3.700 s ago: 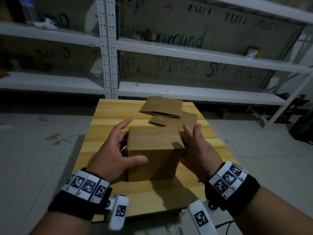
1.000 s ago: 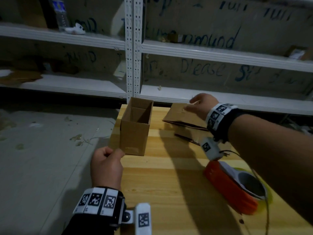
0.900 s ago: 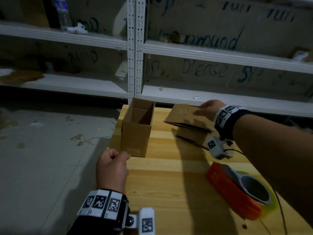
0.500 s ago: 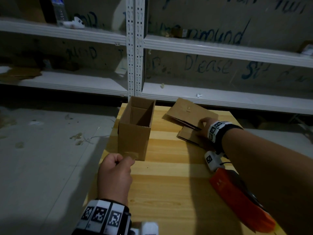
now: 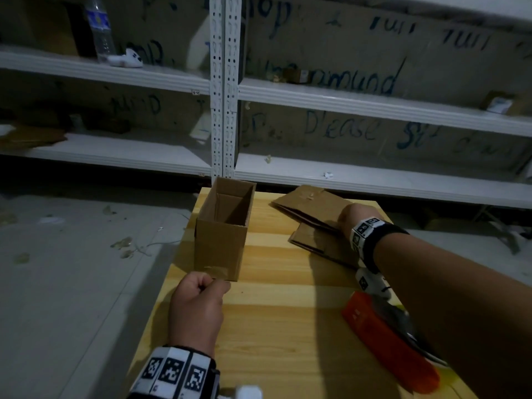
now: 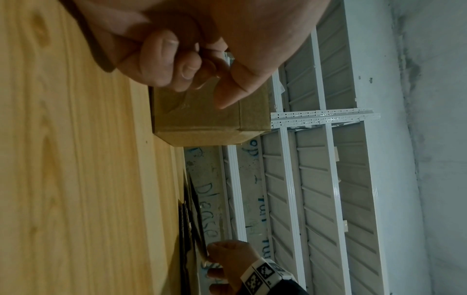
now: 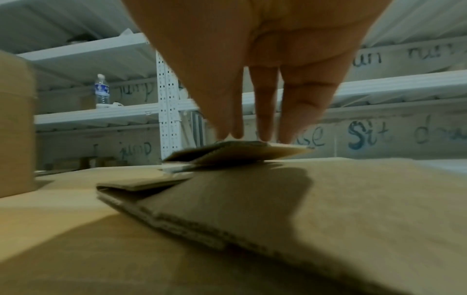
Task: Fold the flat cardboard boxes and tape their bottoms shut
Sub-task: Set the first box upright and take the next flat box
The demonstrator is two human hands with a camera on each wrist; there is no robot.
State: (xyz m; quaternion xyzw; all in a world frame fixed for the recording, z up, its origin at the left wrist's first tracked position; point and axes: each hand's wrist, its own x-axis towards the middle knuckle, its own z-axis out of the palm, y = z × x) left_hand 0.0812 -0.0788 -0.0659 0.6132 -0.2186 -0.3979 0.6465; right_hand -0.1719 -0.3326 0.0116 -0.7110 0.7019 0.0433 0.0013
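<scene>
A folded cardboard box (image 5: 218,246) stands upright with its top open at the far left of the wooden table (image 5: 288,326); clear tape shows low on its near side (image 6: 187,103). My left hand (image 5: 201,292) is a curled fist just in front of that side, thumb tip close to it, holding nothing I can see. Two flat cardboard boxes lie overlapped at the far right. My right hand (image 5: 355,218) pinches the near edge of the top flat box (image 5: 311,205), fingers (image 7: 262,119) on top, raising that edge off the lower flat box (image 5: 325,246).
An orange tape dispenser (image 5: 383,341) lies at the table's right side under my right forearm. White metal shelving (image 5: 224,110) runs behind the table, with a water bottle (image 5: 99,27) on an upper shelf. Grey floor with scraps lies to the left.
The box went from my hands to standing upright at the far left. My right hand drew back from the top flat box's far side to its near edge. The left fist stayed put.
</scene>
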